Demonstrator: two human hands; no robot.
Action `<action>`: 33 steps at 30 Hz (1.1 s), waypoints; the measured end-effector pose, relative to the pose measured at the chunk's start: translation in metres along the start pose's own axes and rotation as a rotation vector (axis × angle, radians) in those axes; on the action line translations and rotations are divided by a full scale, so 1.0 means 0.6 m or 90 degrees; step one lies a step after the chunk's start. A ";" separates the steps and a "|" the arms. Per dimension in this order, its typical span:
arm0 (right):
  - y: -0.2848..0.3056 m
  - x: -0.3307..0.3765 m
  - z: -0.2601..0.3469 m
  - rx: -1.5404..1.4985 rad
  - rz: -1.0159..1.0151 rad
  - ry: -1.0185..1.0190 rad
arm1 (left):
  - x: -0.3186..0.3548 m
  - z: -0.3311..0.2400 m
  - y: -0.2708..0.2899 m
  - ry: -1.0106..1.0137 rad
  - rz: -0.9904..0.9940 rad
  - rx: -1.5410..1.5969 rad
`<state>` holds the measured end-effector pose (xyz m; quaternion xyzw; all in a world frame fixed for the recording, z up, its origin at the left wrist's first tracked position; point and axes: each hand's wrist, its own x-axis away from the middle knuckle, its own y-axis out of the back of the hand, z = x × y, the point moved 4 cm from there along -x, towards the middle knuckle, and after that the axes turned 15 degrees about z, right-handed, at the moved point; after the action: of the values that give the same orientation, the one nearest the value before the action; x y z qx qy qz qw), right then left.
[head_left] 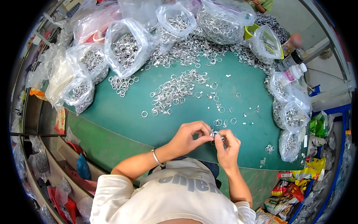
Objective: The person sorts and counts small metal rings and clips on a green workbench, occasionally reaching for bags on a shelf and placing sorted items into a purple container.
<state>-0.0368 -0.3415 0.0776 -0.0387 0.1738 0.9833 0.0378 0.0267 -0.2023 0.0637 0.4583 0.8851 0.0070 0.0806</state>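
Looking down, I see clear plastic bags [126, 46] crowding the upper part of the frame, each crumpled, glossy and stuffed with small silvery metal rings. More such bags [292, 115] stand along the right edge, beside a plastic bottle [294, 71] with a white cap. Loose rings spill from the bags across the green bench [123, 112], thickest at top centre, with a looser heap [175, 91] in the middle of the frame and single rings scattered just above my hands. The bench top is smooth and matte; the rings are thin, round and shiny.

My left hand [186, 139] sits low at centre, fingers curled, thumb and fingertips pinched on a small cluster of rings [217, 135]. My right hand [228, 147] meets it from the right, fingers likewise closed on the same cluster, so both hands touch it just above the bench's near edge. A thin metal bangle [157, 158] circles my left wrist.
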 end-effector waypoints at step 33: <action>0.467 -0.445 -0.126 0.318 -0.287 -0.091 | -0.037 0.059 -0.008 0.153 -0.067 0.031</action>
<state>0.2089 -0.6462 0.1257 0.0031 0.3932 0.8776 0.2742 0.0407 -0.2256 0.0312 0.4093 0.9110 0.0358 -0.0369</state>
